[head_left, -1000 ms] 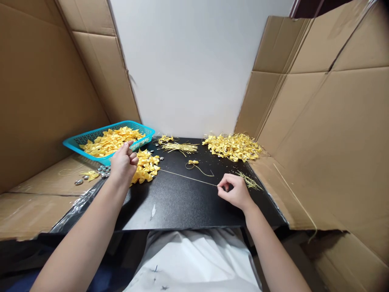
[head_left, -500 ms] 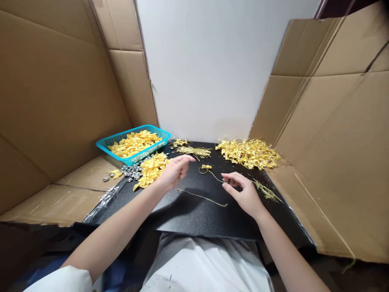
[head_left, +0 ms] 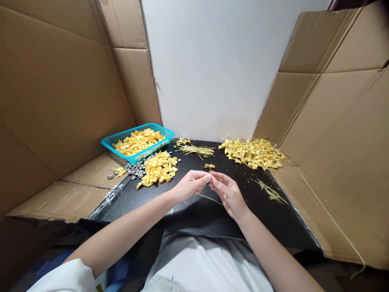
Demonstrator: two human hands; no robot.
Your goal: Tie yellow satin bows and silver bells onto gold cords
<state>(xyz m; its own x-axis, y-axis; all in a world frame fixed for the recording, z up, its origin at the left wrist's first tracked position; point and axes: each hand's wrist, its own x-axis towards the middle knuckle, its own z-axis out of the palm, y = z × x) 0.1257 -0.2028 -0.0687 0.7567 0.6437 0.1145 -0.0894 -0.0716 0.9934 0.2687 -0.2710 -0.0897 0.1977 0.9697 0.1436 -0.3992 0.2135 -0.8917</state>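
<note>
Over the middle of the black table, my left hand (head_left: 193, 184) and my right hand (head_left: 228, 194) meet with their fingertips pinched together. Gold cord runs between the fingers, its held part mostly covered by them. Just beyond the fingertips lies a small yellow bow (head_left: 209, 166), with a bit of cord leading from it toward my hands. Under my hands, a loose length of gold cord (head_left: 209, 198) stretches across the tabletop. Left of my left hand is a pile of yellow ribbon bows (head_left: 159, 168), next to scattered silver bells or beads (head_left: 135, 170).
A turquoise basket (head_left: 105, 142) full of yellow bows stands at the back left. Cut gold cords (head_left: 197, 150) lie at the back middle. A heap of corded bows (head_left: 253, 153) sits back right, with short cord pieces (head_left: 270, 191) nearer. Cardboard walls (head_left: 340, 134) flank the table.
My left hand has come down and right, and my right hand has moved left, so their fingertips now meet. The view has shifted slightly.
</note>
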